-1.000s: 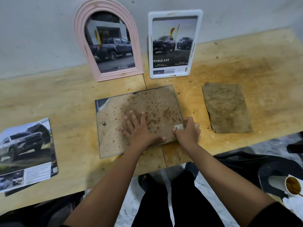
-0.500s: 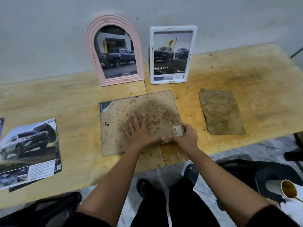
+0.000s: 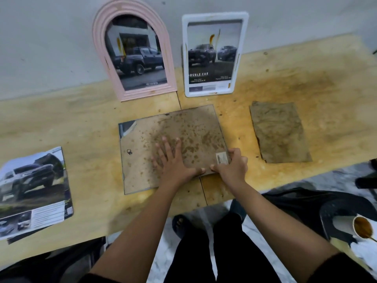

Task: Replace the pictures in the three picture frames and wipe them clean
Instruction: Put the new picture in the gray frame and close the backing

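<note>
Cloth [image 3: 279,132] lies right of spotted backboard [image 3: 183,127]

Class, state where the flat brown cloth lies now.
Head view: the flat brown cloth lies on the wooden table, right of the face-down brown-backed frame that the right hand grips, apart from both.

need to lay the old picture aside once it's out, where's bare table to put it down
The widest bare table lies between the car prints and the face-down frame; more lies behind and right of the brown sheet. It is crowded in the narrow strip between the pink frame, the white frame and the face-down one.
</note>
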Demonstrator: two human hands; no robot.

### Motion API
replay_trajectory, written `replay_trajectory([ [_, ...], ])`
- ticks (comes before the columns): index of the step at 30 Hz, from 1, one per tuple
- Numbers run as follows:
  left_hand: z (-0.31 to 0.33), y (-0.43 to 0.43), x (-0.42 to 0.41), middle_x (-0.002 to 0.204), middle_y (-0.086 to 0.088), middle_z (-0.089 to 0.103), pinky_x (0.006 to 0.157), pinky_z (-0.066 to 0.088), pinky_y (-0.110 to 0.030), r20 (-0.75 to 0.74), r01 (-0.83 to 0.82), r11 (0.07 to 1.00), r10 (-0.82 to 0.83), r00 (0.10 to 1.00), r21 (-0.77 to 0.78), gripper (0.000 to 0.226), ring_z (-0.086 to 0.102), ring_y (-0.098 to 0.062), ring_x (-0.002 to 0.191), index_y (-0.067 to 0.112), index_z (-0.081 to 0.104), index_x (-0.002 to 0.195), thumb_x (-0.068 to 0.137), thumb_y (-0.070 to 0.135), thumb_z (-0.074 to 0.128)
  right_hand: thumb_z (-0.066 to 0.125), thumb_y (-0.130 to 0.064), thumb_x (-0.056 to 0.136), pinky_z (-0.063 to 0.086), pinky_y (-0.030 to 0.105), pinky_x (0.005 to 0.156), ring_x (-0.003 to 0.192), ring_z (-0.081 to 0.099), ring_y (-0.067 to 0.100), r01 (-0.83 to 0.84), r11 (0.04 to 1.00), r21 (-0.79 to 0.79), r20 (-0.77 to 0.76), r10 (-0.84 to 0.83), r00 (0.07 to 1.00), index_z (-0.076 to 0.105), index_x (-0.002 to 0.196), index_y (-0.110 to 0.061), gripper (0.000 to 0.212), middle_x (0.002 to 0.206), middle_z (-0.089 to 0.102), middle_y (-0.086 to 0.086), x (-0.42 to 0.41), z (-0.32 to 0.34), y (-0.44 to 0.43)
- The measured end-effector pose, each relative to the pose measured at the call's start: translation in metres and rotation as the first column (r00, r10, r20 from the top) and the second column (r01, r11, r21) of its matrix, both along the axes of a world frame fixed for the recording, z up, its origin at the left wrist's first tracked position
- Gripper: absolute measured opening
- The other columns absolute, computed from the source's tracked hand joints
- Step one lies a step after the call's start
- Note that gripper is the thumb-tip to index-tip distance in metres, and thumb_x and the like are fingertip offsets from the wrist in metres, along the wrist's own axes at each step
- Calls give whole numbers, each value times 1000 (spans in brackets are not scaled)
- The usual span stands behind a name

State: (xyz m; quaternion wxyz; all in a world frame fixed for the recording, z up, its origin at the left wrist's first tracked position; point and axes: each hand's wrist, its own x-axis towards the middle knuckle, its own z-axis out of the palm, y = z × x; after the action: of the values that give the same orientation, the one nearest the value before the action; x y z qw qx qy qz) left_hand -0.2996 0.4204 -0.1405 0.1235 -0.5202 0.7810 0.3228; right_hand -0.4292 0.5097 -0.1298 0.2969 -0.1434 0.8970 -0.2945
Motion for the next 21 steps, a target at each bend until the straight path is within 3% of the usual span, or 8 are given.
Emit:
replay_trajectory([
  [4,5,0,5,146,-3,-43,108,-20,-54,-23,15,1000,-15,1000,-21,125,-40,-29,133,36,-21,144,59,80,59,83,-25,64,43,36,90,110,44,29,-78,995,61,15,78,997,41,119,-17,70,120,39,10,-4,8,-1],
  [6,9,0,10,147,-5,-40,109,-18,-53,5,65,997,-65,998,-44,120,-36,-30,136,36,-22,143,61,82,53,79,-32,66,40,37,93,116,41,28,-221,958,184,-66,236,969,38,124,-17,73,124,38,9,-6,16,-3],
  [9,12,-9,20,153,-3,-30,111,-11,-56,21,101,992,-100,995,-80,103,-26,-30,141,40,-14,145,70,81,43,71,-30,71,37,38,102,130,28,29,-502,839,211,-198,540,818,27,138,-15,82,139,26,10,-9,27,-13],
  [12,13,-24,30,155,-1,-25,109,-6,-64,63,122,986,-115,991,-116,99,-24,-31,141,40,-11,146,69,83,36,67,-23,75,23,42,116,144,-1,29,-716,677,168,-123,735,666,6,148,-20,95,154,-2,8,-14,37,-36],
  [15,16,-46,32,152,-1,-31,105,-4,-70,135,161,986,-154,979,-46,104,-27,-36,139,42,-15,144,70,77,49,70,-21,78,10,44,119,143,-18,28,-811,512,283,-38,851,524,-9,149,-20,106,156,-20,9,-27,36,-69],
  [21,21,-60,19,146,-3,-42,103,-3,-73,202,144,982,-166,965,123,117,-34,-38,135,45,-21,141,67,64,68,71,-20,79,0,49,116,135,-35,32,-851,360,381,140,888,438,-18,147,-27,112,147,-39,12,-38,26,-98],
])
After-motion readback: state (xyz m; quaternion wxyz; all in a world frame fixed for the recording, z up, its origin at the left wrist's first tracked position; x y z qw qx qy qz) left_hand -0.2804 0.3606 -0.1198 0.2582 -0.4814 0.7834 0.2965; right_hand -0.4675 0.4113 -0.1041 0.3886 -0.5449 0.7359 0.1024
